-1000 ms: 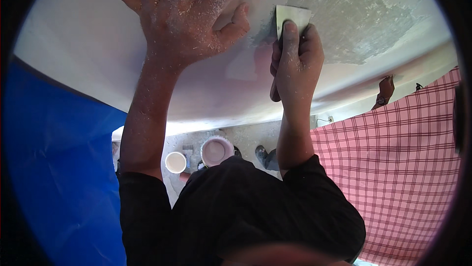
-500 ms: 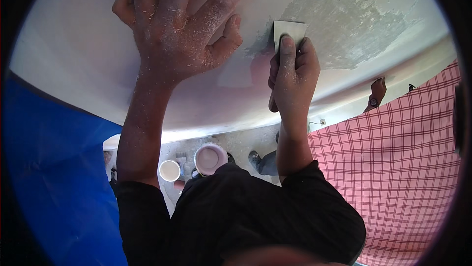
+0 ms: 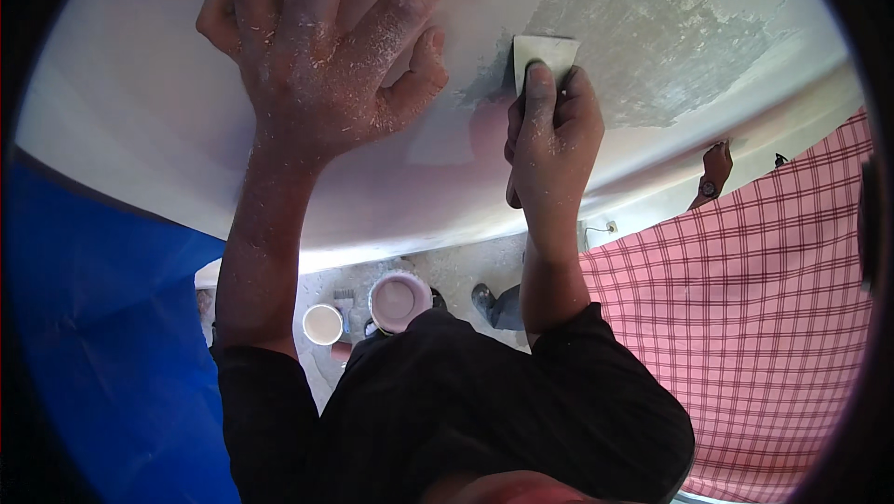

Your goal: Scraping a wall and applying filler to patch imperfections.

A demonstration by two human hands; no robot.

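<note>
A broad pale surface [image 3: 363, 189] spans the upper view, bent by the lens. My left hand [image 3: 312, 62], speckled with white dust, is at its upper left with fingers spread and curved, seemingly touching it and holding nothing. In my right hand [image 3: 556, 127] is a putty knife [image 3: 546, 52], its thumb pressed on the flat, light-coloured blade. The blade's end is at the left edge of a rough grey patch [image 3: 643, 39], where the pale coat is absent. Part of the handle is hidden in my fist.
Below are a pinkish bucket [image 3: 424, 296], a smaller white tub [image 3: 323, 324] and a brush [image 3: 345, 299] on the floor. Blue sheeting [image 3: 112, 318] hangs left, pink checked cloth [image 3: 745, 318] right. Another person's hand [image 3: 716, 164] touches the surface at right; a shoe [image 3: 482, 299] shows below.
My left hand has shifted slightly left. The putty knife in my right hand has moved a little up and left.
</note>
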